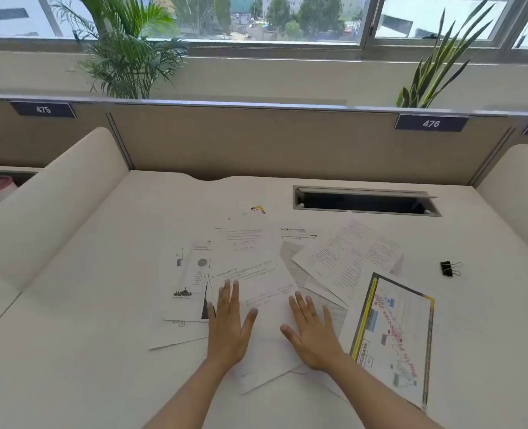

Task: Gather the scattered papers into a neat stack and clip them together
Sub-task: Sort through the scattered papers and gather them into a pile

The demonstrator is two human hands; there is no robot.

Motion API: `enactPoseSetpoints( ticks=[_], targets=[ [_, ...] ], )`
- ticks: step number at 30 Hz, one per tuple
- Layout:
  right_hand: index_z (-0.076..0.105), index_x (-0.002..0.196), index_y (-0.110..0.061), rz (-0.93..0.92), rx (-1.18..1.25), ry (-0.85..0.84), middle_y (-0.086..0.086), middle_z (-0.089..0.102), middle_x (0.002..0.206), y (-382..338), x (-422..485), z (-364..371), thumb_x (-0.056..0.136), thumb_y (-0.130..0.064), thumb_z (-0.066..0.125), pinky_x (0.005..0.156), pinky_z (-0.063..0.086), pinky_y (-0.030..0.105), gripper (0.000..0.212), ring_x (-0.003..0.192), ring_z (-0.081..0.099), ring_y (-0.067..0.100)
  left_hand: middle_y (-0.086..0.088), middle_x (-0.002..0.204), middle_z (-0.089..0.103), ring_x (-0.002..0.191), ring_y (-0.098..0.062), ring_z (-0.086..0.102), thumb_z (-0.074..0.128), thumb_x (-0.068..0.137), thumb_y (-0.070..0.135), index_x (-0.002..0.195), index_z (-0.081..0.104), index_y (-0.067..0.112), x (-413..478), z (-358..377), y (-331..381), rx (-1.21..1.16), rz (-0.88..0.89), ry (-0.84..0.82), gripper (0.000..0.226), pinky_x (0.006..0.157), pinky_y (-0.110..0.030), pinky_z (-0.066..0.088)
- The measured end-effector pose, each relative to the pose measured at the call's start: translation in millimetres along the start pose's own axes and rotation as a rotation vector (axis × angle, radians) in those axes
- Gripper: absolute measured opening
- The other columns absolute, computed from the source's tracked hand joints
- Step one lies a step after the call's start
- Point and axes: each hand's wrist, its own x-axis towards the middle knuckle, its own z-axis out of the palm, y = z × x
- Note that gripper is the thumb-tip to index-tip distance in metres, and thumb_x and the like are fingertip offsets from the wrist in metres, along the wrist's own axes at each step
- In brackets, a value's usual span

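Several loose papers [275, 274] lie fanned and overlapping across the middle of the white counter [86, 305], seen in the single head view; none is yet squared with another. Left hand [228, 329] and right hand [313, 335] rest palm-down, side by side, on the nearest central sheet [265, 305], fingers [231, 298] spread flat and released, gripping nothing. A colour-printed sheet with a yellow and black border [395, 335] lies to the right of the right hand, angled away from the rest, and a sheet of dense text [346, 258] sits beyond it; further sheets lie left of the left hand. The black binder clip [449, 269] rests alone on the counter at far right, well apart from the papers. As a judgement, the sheets are light, thin and limp, and likely to slide easily on the smooth surface; sweeping them inward under flat palms should suit better than pinching single sheets, and the gathered pile is best held by its long edges and tapped square. The clip, probably stiff-sprung, wants squeezing at its wire handles. A recessed cable slot [364, 201] opens at the far side.
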Motion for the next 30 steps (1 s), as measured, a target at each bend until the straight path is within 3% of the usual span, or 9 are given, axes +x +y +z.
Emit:
enactPoseSetpoints(
  ticks=[6, 8, 12, 15, 20, 23, 26, 30],
  targets=[
    [-0.027, 0.143, -0.02, 0.023, -0.026, 0.031, -0.008, -0.029, 0.154, -2, -5, 19, 0.094, -0.063, 0.013, 0.115, -0.022, 0.043, 0.077, 0.14, -0.031, 0.013, -0.006, 0.161, -0.014, 0.146, -0.033, -0.004, 0.032, 0.086, 0.072, 0.152, -0.011, 0.025, -13, 17, 11, 0.093, -0.421, -0.065, 0.092, 0.117, -0.048, 0.003],
    [-0.026, 0.145, -0.023, 0.038, -0.032, 0.061, -0.009, -0.028, 0.155, -3, -6, 23, 0.094, -0.063, 0.011, 0.113, -0.024, 0.043, 0.075, 0.143, -0.028, 0.013, -0.009, 0.161, -0.013, 0.145, -0.035, -0.003, 0.037, 0.083, 0.073, 0.152, -0.01, 0.022, -13, 21, 16, 0.093, -0.472, -0.079, 0.098, 0.117, -0.048, 0.004],
    [-0.023, 0.147, -0.025, 0.061, -0.035, 0.101, -0.009, -0.026, 0.156, -5, -7, 28, 0.094, -0.063, 0.01, 0.114, -0.022, 0.045, 0.073, 0.143, -0.027, 0.013, -0.012, 0.16, -0.008, 0.144, -0.036, 0.002, 0.05, 0.08, 0.07, 0.153, -0.003, 0.016, -10, 22, 22, 0.056, -0.492, -0.041, 0.105, 0.117, -0.047, 0.009],
    [-0.022, 0.147, -0.026, 0.083, -0.031, 0.125, -0.01, -0.026, 0.156, -6, -7, 31, 0.091, -0.064, 0.005, 0.114, -0.021, 0.045, 0.073, 0.143, -0.028, 0.012, -0.017, 0.159, 0.0, 0.139, -0.038, 0.013, 0.066, 0.074, 0.062, 0.153, 0.004, 0.011, -6, 20, 25, 0.026, -0.497, -0.004, 0.112, 0.113, -0.047, 0.022],
    [-0.019, 0.148, -0.028, 0.088, 0.004, 0.144, -0.012, -0.023, 0.157, -7, -8, 35, 0.089, -0.065, 0.002, 0.114, -0.021, 0.045, 0.073, 0.144, -0.026, 0.011, -0.017, 0.158, -0.002, 0.127, -0.044, 0.028, 0.085, 0.064, 0.039, 0.152, 0.005, 0.017, 1, 14, 31, -0.067, -0.534, 0.013, 0.121, 0.102, -0.046, 0.037],
    [-0.02, 0.148, -0.028, 0.087, 0.011, 0.152, -0.013, -0.026, 0.155, -8, -9, 34, 0.089, -0.066, 0.002, 0.114, -0.021, 0.044, 0.073, 0.144, -0.026, 0.009, -0.016, 0.158, 0.002, 0.129, -0.044, 0.027, 0.087, 0.063, 0.031, 0.152, 0.01, 0.016, 3, 16, 30, -0.146, -0.522, 0.015, 0.118, 0.106, -0.045, 0.032],
    [-0.016, 0.149, -0.03, 0.101, 0.035, 0.157, -0.014, -0.021, 0.157, -9, -7, 33, 0.089, -0.067, 0.003, 0.116, -0.017, 0.041, 0.074, 0.145, -0.022, 0.009, -0.013, 0.159, 0.01, 0.136, -0.038, 0.02, 0.082, 0.068, 0.04, 0.151, 0.015, 0.016, 4, 17, 25, -0.13, -0.459, -0.019, 0.109, 0.112, -0.043, 0.023],
    [0.014, 0.151, -0.032, 0.078, 0.131, 0.198, -0.015, 0.014, 0.159, -6, 10, 12, 0.094, -0.059, 0.026, 0.114, 0.011, 0.036, 0.065, 0.145, 0.015, 0.011, -0.004, 0.161, 0.009, 0.144, -0.027, 0.01, 0.069, 0.075, 0.057, 0.153, 0.008, 0.02, 4, 12, 12, -0.085, -0.342, -0.023, 0.106, 0.115, -0.043, 0.017]
  ],
)
